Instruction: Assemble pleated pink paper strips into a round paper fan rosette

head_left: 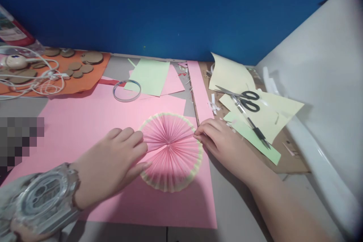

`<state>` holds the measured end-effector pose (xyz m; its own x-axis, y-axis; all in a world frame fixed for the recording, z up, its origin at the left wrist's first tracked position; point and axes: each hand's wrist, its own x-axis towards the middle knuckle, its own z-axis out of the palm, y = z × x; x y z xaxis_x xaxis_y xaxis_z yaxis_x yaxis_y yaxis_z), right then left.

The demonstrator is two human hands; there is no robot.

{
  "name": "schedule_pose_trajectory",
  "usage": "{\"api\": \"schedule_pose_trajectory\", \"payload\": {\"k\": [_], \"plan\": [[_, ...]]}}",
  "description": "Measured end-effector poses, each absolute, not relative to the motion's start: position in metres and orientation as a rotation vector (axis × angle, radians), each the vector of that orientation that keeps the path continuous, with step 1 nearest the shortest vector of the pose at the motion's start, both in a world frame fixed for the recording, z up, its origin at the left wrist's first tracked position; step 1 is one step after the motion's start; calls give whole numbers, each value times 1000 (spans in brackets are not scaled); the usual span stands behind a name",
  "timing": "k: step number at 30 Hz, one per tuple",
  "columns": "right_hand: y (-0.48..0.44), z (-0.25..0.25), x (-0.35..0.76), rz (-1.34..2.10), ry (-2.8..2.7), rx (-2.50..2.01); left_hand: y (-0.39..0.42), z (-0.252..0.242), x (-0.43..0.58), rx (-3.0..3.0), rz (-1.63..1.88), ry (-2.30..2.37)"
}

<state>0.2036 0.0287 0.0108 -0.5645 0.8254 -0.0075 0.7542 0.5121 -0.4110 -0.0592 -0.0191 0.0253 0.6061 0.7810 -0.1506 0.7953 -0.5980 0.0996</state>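
Observation:
A round pleated paper rosette [172, 162], pink with a pale yellow-green rim, is fanned out in front of me over large pink paper sheets [181, 210]. At its left edge, my left hand [115, 162] is closed with the curled fingers on the pleats and the thumb below them. A gap between folds runs from that hand to the centre. My right hand [217, 141] pinches the rosette's right rim between thumb and fingertips. The left wrist wears a grey watch [47, 194].
Black-handled scissors [249, 100] and a pen [252, 124] lie on cream paper [276, 109] at right. A tape ring [127, 90] and green paper [150, 75] are behind. Cardboard discs [92, 57] and white cables [52, 77] cover orange paper at left. A blue wall [170, 11] stands behind.

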Motion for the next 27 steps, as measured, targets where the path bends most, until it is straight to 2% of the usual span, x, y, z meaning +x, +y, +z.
{"api": "schedule_pose_trajectory", "payload": {"k": [27], "plan": [[28, 10, 202, 494, -2569, -1357, -33, 23, -54, 2692, -210, 1394]]}}
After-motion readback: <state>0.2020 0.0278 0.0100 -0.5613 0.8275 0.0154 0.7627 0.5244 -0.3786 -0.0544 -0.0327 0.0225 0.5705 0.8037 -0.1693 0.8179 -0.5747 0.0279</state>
